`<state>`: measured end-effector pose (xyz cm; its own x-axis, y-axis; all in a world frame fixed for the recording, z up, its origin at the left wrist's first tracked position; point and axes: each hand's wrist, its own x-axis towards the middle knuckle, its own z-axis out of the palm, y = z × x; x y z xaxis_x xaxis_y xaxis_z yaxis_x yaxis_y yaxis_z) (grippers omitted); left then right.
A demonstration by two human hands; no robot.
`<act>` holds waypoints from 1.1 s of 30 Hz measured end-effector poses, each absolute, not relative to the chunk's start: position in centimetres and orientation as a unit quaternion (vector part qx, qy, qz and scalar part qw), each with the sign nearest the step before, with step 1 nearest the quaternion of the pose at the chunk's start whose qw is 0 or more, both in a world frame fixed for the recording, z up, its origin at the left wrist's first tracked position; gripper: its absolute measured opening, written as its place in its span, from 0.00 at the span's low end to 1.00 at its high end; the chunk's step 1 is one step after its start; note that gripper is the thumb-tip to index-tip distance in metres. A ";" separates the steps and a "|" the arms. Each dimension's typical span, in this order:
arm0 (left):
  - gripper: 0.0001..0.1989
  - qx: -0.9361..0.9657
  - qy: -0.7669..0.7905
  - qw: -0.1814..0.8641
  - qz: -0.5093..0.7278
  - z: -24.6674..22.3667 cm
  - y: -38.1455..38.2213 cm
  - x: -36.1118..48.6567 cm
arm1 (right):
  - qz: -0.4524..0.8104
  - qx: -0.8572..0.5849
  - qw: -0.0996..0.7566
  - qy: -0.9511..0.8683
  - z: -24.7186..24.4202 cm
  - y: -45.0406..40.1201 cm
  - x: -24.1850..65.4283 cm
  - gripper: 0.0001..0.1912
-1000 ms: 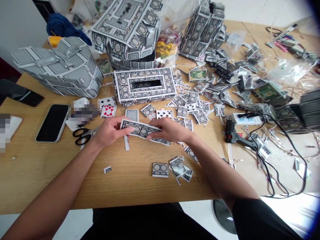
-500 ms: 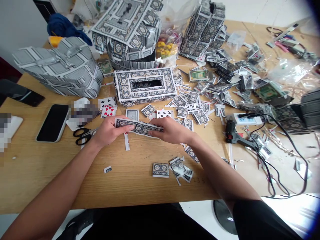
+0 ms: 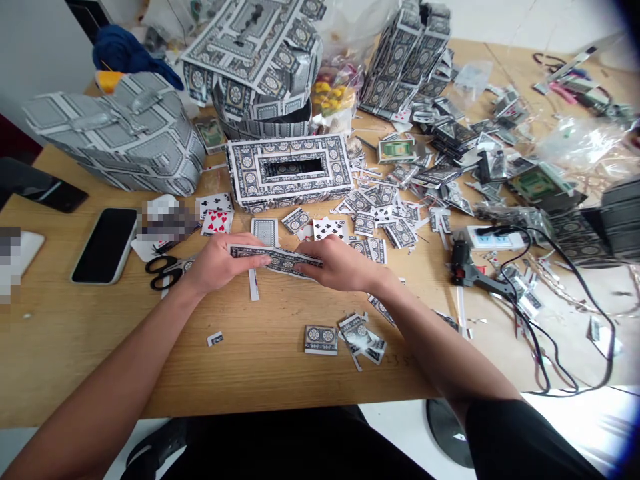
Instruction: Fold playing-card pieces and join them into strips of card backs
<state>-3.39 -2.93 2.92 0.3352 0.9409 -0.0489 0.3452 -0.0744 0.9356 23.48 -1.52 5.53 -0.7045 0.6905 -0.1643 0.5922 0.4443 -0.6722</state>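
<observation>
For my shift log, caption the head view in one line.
Left hand and right hand hold a strip of cut playing cards over a cluttered wooden table.

Glossy paper card strip (image 3: 275, 260); matt wood table (image 3: 95, 347).

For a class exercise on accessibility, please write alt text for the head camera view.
The left hand and right hand hold a strip of playing cards above a wooden table. Around them lie cut card pieces, scissors, a glue gun and a card-covered box.
</observation>
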 end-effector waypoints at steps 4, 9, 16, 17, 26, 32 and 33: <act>0.09 0.675 0.486 0.467 0.299 3.0 -2.9 -3.5 | 0.343 -0.376 0.061 -0.859 5.7 -1.9 23.3 0.07; 0.11 0.683 0.491 0.453 0.297 3.0 -2.8 -3.6 | 0.308 -0.384 0.056 -0.869 5.7 -2.1 23.1 0.08; 0.15 0.681 0.487 0.447 0.315 2.6 -2.7 -3.4 | 0.274 -0.405 0.051 -0.871 5.5 -2.1 23.0 0.08; 0.15 0.681 0.485 0.448 0.317 2.6 -2.7 -3.4 | 0.274 -0.406 0.050 -0.870 5.5 -2.1 23.0 0.08; 0.12 0.692 0.480 0.443 0.308 2.9 -2.8 -3.3 | 0.251 -0.404 0.035 -0.879 5.4 -2.4 22.7 0.11; 0.11 0.701 0.471 0.432 0.315 2.8 -2.7 -3.4 | 0.219 -0.403 0.030 -0.888 5.4 -2.6 22.6 0.12; 0.11 0.704 0.468 0.429 0.318 2.8 -2.7 -3.4 | 0.215 -0.401 0.032 -0.890 5.4 -2.6 22.6 0.13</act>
